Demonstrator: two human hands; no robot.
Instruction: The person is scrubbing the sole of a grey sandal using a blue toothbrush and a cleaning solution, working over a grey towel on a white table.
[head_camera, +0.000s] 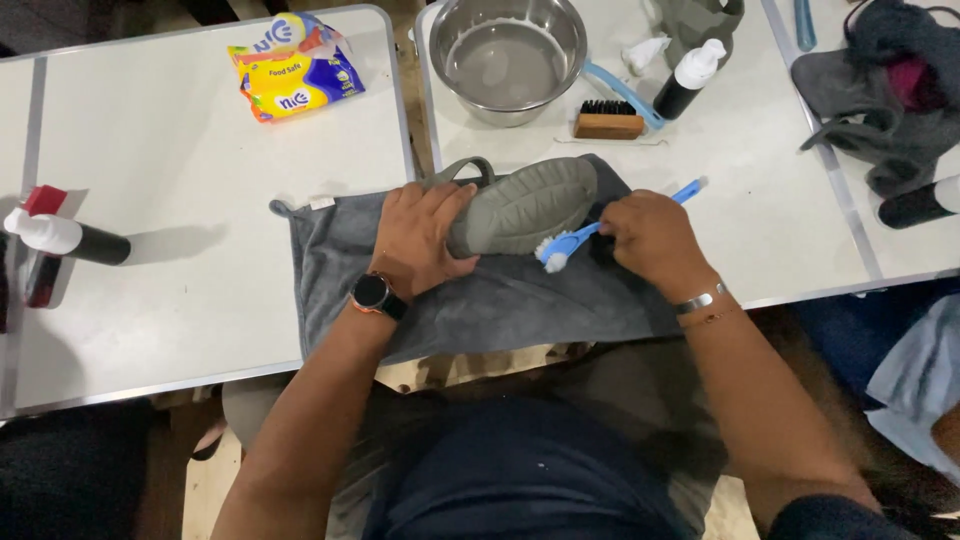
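A grey-green shoe (525, 205) lies sole-up on a grey towel (500, 300) spread over the gap between two white tables. My left hand (420, 240) grips the shoe at its heel end, a dark watch on the wrist. My right hand (650, 235) holds a blue toothbrush (565, 245), its white bristles touching the edge of the sole near the toe.
A steel bowl (507, 55) with water stands behind the shoe, beside a wooden brush (608, 120) and a black bottle with white cap (688, 80). A colourful packet (295, 70) lies on the left table. Bottles (65, 238) sit far left. Dark cloths (885, 90) are piled at right.
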